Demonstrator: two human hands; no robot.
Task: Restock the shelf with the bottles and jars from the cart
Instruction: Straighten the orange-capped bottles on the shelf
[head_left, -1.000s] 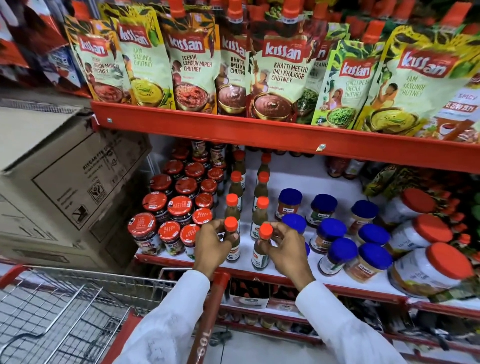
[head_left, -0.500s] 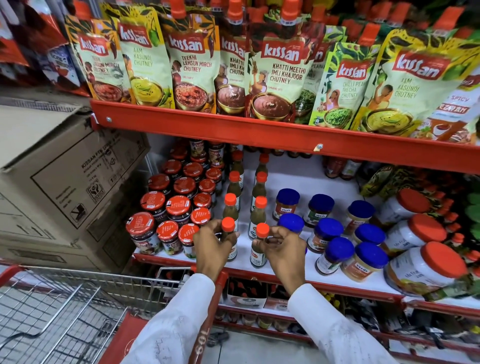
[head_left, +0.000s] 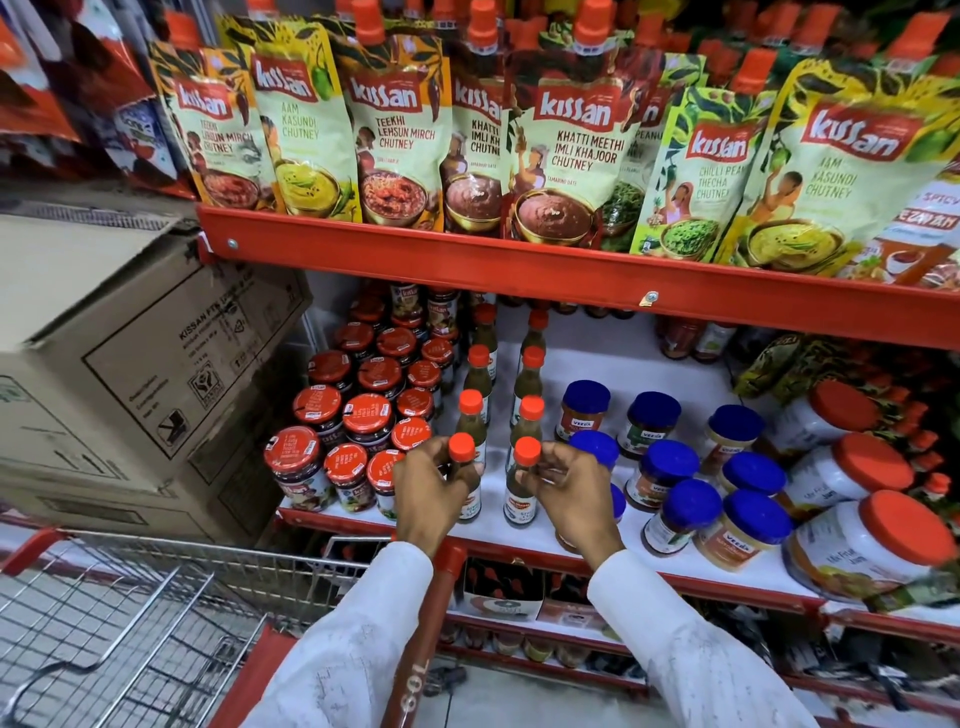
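Two slim sauce bottles with orange caps stand at the front of the white shelf (head_left: 488, 527). My left hand (head_left: 431, 488) grips the neck of the left bottle (head_left: 462, 448). My right hand (head_left: 574, 486) grips the neck of the right bottle (head_left: 522, 483). Both bottles are upright and rest on the shelf at the front of two rows of the same bottles (head_left: 530, 364). The wire cart (head_left: 130, 623) is at the lower left; the part of its basket in view holds nothing.
Red-lidded jars (head_left: 363, 415) crowd the shelf left of the bottles, blue-lidded jars (head_left: 691, 499) to the right, and big orange-lidded tubs (head_left: 872, 540) far right. Chutney pouches (head_left: 571, 145) fill the red shelf above. A cardboard box (head_left: 130, 374) sits at the left.
Both hands stay on the two front bottles' necks. The bottles have settled slightly at the shelf front; the view has shifted a little.
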